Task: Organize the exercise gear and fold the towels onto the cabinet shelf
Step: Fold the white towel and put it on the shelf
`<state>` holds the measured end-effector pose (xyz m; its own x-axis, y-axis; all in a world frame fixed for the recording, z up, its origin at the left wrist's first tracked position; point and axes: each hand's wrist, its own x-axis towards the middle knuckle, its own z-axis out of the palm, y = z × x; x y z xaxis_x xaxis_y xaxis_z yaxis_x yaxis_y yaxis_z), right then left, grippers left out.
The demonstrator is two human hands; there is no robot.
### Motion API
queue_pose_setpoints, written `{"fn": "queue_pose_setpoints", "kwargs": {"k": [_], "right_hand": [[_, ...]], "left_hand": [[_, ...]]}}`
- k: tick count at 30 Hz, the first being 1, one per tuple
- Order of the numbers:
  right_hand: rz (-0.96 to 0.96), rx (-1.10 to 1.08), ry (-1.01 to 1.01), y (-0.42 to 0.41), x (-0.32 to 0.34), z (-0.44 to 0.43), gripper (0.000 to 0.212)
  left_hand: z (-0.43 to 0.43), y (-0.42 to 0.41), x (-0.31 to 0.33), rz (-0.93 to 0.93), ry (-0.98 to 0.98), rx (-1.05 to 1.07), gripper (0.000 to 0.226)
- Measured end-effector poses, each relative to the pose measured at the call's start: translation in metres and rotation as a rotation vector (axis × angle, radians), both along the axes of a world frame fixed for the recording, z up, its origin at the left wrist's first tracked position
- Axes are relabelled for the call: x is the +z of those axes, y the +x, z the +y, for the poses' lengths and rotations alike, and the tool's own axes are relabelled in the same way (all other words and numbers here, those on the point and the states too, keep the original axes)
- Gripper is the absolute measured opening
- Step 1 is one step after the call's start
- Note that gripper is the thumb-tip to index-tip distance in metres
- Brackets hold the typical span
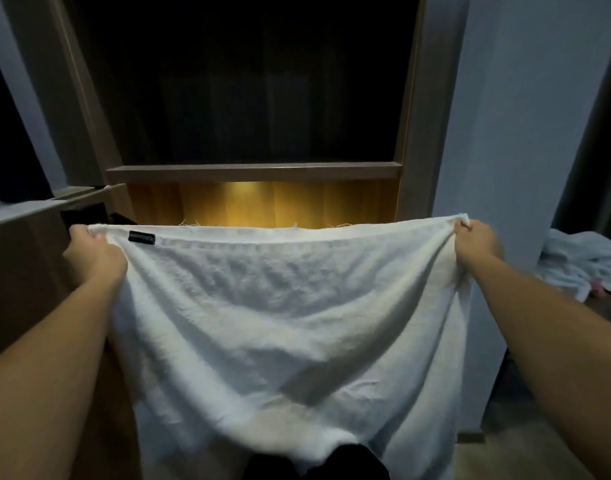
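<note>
While a person stands before a tall wooden cabinet (413,98), both hands stretch a white terry towel (279,306) wide below its lit shelf (253,171). Left hand (92,252) and right hand (479,242) each grip a top corner with curled fingers.

Beyond the left hand (92,252) and the right hand (477,242) stands a tall wooden cabinet (413,98), dark above its shelf (252,171) and lit warm yellow below it. A blue-grey wall (511,116) rises past the right hand, and pale floor (498,459) lies below it.

White towel (290,306) with black label (142,237); amber-lit wooden cabinet (255,171); pale blue wall (504,116).
</note>
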<state>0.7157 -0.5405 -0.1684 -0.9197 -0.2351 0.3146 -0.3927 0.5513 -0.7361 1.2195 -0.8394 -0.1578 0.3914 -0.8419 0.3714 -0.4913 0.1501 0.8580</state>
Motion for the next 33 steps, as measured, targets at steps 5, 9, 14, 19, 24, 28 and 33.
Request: {"fn": "queue_pose_setpoints", "kwargs": {"k": [5, 9, 14, 19, 24, 28, 33], "right_hand": [[-0.120, 0.184, -0.181, 0.001, -0.007, -0.002, 0.030], [-0.185, 0.429, -0.303, 0.033, 0.000, -0.014, 0.020], [-0.088, 0.761, -0.210, 0.103, 0.005, -0.035, 0.022], [0.007, 1.072, -0.145, 0.157, 0.009, -0.043, 0.025], [-0.031, 1.219, -0.174, 0.172, 0.010, -0.042, 0.035], [-0.117, 1.168, -0.179, 0.156, -0.006, -0.044, 0.023], [-0.223, 1.184, 0.002, 0.129, -0.063, -0.050, 0.019]], "left_hand": [[0.004, -0.007, -0.007, 0.071, 0.034, -0.075, 0.029], [0.032, -0.033, 0.001, -0.006, -0.093, -0.281, 0.032], [0.088, -0.098, 0.001, -0.216, -0.060, -0.748, 0.032], [0.131, -0.152, -0.004, -0.482, -0.130, -1.154, 0.040], [0.144, -0.173, -0.006, -0.429, -0.090, -1.328, 0.028], [0.142, -0.176, -0.011, -0.382, -0.155, -1.244, 0.021], [0.131, -0.164, -0.002, -0.293, -0.227, -1.110, 0.026]]}}
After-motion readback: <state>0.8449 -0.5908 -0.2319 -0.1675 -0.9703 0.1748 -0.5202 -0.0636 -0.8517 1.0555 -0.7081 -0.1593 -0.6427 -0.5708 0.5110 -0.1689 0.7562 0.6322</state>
